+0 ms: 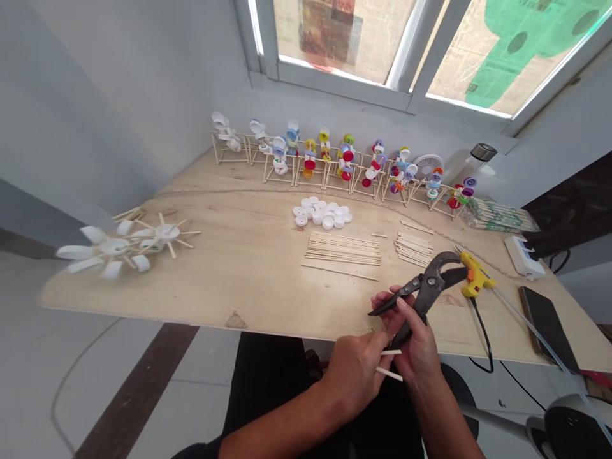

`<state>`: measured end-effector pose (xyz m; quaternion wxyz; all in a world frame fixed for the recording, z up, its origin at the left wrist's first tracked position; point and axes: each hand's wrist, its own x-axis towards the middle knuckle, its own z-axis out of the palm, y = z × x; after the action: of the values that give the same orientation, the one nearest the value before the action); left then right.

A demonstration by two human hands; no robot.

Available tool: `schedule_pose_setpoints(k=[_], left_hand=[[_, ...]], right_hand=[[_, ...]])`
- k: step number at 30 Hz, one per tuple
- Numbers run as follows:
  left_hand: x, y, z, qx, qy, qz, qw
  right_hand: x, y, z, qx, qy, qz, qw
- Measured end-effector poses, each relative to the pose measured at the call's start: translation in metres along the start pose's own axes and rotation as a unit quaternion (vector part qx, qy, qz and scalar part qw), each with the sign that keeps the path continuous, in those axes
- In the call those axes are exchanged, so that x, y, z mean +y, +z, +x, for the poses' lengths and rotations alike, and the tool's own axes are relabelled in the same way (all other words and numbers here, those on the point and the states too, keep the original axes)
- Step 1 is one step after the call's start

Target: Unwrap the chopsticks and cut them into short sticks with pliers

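Note:
In my right hand (419,344) is a pair of dark pruning shears (431,282), its curved jaws pointing up and to the right above the table edge. The handles stand apart, and my fingers wrap around them. My left hand (356,364) is closed on thin wooden sticks (389,374), with two pale ends poking out toward my right palm. Its fingertips meet the right hand near the shears' handles; whether they touch the handles I cannot tell. Beyond the hands lie a row of long wooden sticks (343,247) and a pile of shorter sticks (413,248).
White bottle caps (321,212) lie mid-table. Small bottle-cap wheels on stick frames (310,159) line the wall. Stick-and-cap wheels (162,233) lie at left. At right are a yellow glue gun (474,274), a phone (547,325), a power strip (524,257) and packaged sticks (501,215).

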<state>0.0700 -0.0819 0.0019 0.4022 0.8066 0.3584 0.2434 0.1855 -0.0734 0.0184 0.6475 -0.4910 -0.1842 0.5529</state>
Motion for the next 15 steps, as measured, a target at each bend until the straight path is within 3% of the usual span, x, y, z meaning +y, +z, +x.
schedule_pose_setpoints(k=[5,9,12,15], left_hand=[[0.000,-0.001,-0.004,-0.010,0.007,-0.008,1.000],[-0.010,-0.030,-0.001,-0.014,-0.008,-0.031,0.999],[-0.030,-0.065,0.011,0.040,-0.062,0.075,0.994],[-0.051,-0.095,0.029,0.035,-0.075,0.264,0.961]], right_hand=[[0.004,0.003,0.000,0.036,-0.029,-0.008,0.999],[0.002,0.000,0.000,0.045,-0.043,-0.042,0.997],[0.000,-0.006,-0.001,0.045,-0.060,-0.074,0.994],[0.000,-0.010,-0.003,0.039,-0.050,-0.087,0.994]])
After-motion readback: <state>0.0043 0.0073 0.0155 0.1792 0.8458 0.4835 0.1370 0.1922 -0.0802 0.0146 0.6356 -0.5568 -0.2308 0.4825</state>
